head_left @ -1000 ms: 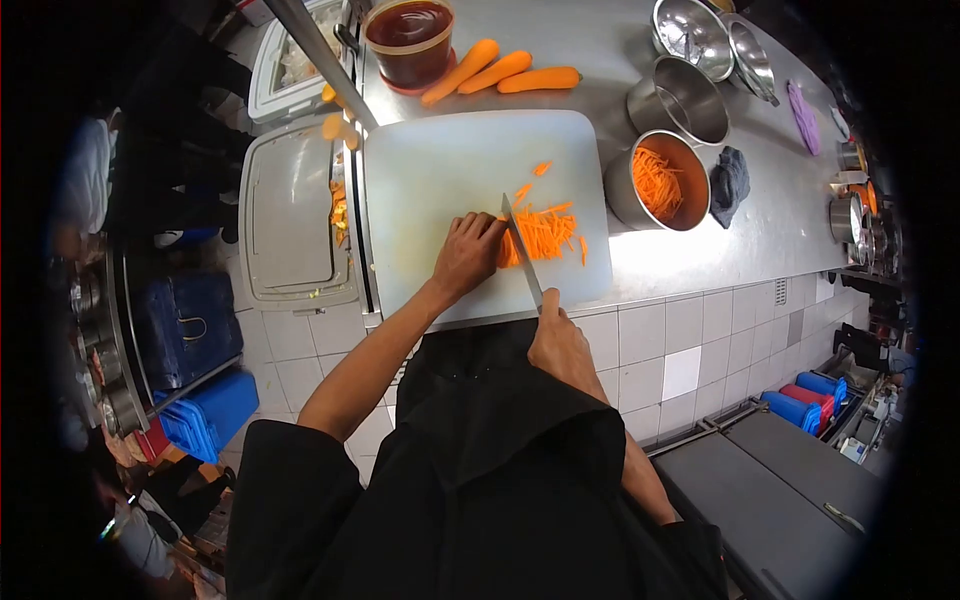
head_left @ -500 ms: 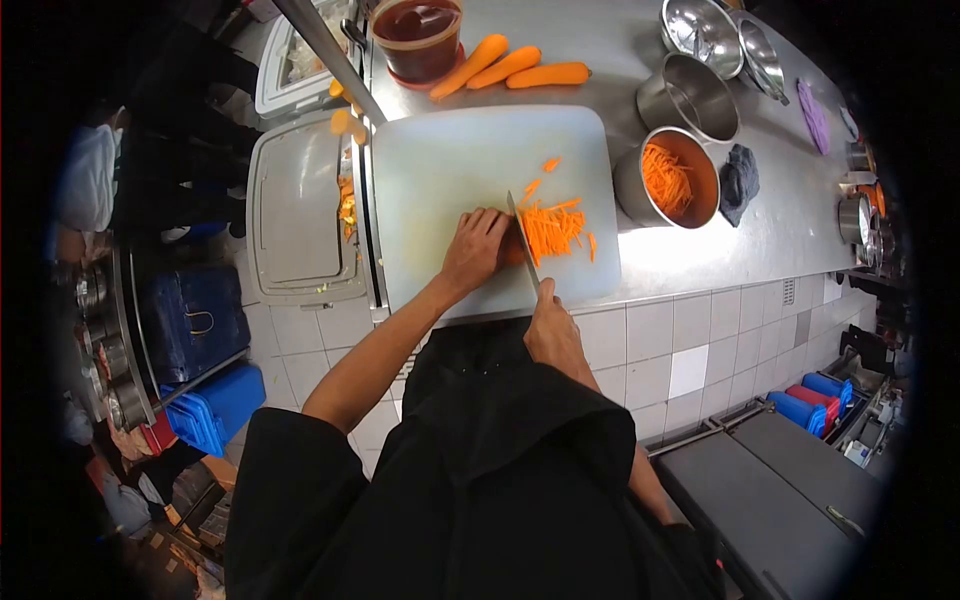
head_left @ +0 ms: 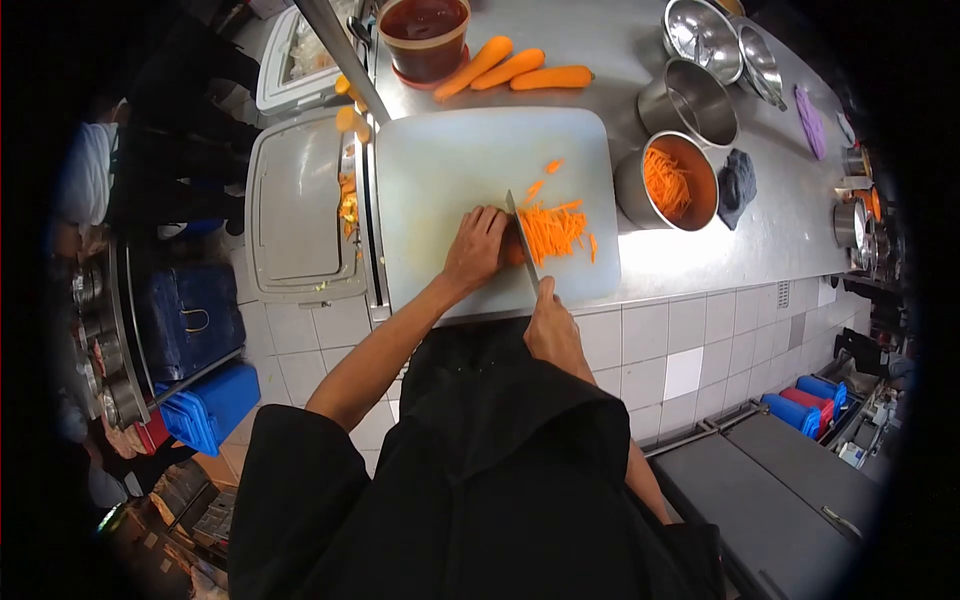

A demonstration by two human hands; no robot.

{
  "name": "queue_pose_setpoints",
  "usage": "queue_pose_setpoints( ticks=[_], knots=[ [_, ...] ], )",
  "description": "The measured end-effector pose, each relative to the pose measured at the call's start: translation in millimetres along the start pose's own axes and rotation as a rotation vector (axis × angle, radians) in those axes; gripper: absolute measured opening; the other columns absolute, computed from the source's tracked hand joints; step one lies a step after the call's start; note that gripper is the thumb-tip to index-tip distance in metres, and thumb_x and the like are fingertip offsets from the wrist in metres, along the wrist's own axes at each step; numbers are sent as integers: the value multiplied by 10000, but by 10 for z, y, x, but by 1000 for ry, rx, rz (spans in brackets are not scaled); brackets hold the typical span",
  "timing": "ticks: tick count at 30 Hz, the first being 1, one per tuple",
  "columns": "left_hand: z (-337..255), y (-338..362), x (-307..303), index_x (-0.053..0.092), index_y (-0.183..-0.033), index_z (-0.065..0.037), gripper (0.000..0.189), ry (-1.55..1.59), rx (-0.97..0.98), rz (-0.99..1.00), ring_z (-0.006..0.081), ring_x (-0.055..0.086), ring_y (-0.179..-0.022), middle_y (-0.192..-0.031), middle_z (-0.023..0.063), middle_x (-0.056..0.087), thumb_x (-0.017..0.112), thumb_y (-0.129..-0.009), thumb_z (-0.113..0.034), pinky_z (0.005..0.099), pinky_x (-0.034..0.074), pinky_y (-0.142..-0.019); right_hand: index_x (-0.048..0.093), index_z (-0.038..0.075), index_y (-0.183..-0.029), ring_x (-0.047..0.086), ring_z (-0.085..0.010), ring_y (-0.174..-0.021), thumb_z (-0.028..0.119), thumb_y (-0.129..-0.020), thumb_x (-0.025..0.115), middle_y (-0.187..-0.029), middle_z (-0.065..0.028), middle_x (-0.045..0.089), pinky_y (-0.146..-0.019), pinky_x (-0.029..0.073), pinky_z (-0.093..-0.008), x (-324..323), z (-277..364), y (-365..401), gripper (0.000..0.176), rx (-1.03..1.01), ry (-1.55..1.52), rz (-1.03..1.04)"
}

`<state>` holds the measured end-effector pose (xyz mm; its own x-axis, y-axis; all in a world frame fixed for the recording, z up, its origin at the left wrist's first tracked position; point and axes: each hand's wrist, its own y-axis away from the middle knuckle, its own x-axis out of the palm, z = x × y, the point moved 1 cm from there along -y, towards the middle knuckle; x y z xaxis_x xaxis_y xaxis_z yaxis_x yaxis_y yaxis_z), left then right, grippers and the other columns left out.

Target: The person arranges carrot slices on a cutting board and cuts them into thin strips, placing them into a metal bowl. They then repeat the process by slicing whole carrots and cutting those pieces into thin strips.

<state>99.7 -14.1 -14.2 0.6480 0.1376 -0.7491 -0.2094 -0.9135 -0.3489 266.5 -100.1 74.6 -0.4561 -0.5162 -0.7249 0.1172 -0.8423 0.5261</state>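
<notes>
On the white cutting board [head_left: 430, 150], my left hand [head_left: 477, 243] presses down with bent fingers on a piece of carrot [head_left: 513, 248], which it largely covers. My right hand [head_left: 552, 325] is closed round the handle of a knife [head_left: 524, 240]. The blade points away from me and stands right beside my left fingertips. Thin carrot sticks [head_left: 553, 230] lie in a pile to the right of the blade, with a few loose bits above and beside them.
Three whole carrots [head_left: 551, 77] lie behind the board near a tub of dark red liquid [head_left: 424, 35]. Right of the board are a metal pot with carrot shreds [head_left: 667, 185], an empty pot [head_left: 687, 103] and a dark cloth [head_left: 737, 187]. Lidded bins [head_left: 295, 215] stand left.
The view has shifted slightly. Both hands and the knife keep nearly the same places on the board, and the pile of carrot sticks looks much the same.
</notes>
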Motion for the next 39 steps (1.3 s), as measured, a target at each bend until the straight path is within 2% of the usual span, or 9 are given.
queue_pose_setpoints(
  ticks=[3, 7, 10, 19, 25, 27, 35, 37, 39],
  knots=[
    [-65, -63, -88, 617, -1069, -30, 189, 169, -96, -59, 330, 585, -992, -1035, 133, 597, 605, -880, -23, 450, 438, -882, 338, 16, -1167, 632, -578, -905, -54, -872, 536, -980, -355, 602, -836, 504, -637, -69, 35, -50, 362, -17, 0, -15],
    [-130, -62, -262, 633, -1021, -49, 121, 108, -62, -209, 304, 595, -968, -1023, 102, 603, 644, -901, -53, 437, 440, -868, 337, 7, -1153, 629, -578, -897, -57, -875, 533, -968, -346, 602, -820, 514, -621, -100, 55, -52, 346, -12, -5, -8],
    [-72, 63, -244, 649, -1008, -66, 118, 89, -121, -149, 311, 593, -973, -1037, 92, 617, 681, -894, -54, 433, 453, -854, 337, 4, -1144, 626, -581, -899, -61, -873, 533, -963, -347, 605, -820, 511, -623, -78, 24, -70, 341, -13, -12, -20],
    [-6, 92, -71, 653, -1083, -65, 209, 10, -2, -51, 294, 601, -988, -1047, 97, 616, 657, -875, -46, 425, 473, -844, 351, 1, -1128, 618, -588, -907, -60, -875, 518, -971, -374, 606, -820, 495, -641, -363, 206, 36, 310, 13, -66, 24],
    [-12, 88, -76, 663, -1144, -92, 319, 28, -2, 2, 295, 589, -1001, -1046, 93, 603, 643, -831, -36, 418, 472, -851, 354, 5, -1131, 618, -591, -897, -58, -874, 519, -962, -377, 609, -811, 494, -644, -254, 161, -13, 312, 11, -53, -4],
    [0, 93, -70, 664, -1155, -72, 389, 51, -28, 20, 333, 579, -1042, -1100, 128, 608, 695, -769, -29, 446, 472, -894, 355, 7, -1132, 618, -592, -894, -57, -873, 519, -959, -379, 610, -807, 493, -645, -191, 134, -39, 313, 0, -39, -2],
    [39, 158, -55, 652, -1144, -75, 356, 13, 9, -3, 310, 581, -1042, -1077, 101, 601, 634, -794, -17, 427, 466, -864, 359, 22, -1139, 619, -597, -880, -48, -872, 525, -959, -389, 616, -798, 490, -649, -233, 165, 45, 322, -17, -4, -20],
    [49, 74, -71, 648, -1144, -68, 359, 16, 22, -18, 311, 580, -1047, -1080, 105, 601, 635, -790, -13, 430, 466, -866, 360, 21, -1158, 613, -600, -901, -44, -868, 534, -987, -393, 615, -826, 482, -652, -478, 310, 61, 344, 27, -66, 92],
    [-1, 105, -79, 645, -1135, -53, 358, 39, -10, 12, 315, 579, -1058, -1087, 114, 602, 640, -779, -8, 433, 463, -874, 360, 10, -1161, 611, -599, -889, -46, -865, 537, -958, -386, 619, -819, 481, -650, -428, 283, 161, 350, 25, -40, 82]
  ],
)
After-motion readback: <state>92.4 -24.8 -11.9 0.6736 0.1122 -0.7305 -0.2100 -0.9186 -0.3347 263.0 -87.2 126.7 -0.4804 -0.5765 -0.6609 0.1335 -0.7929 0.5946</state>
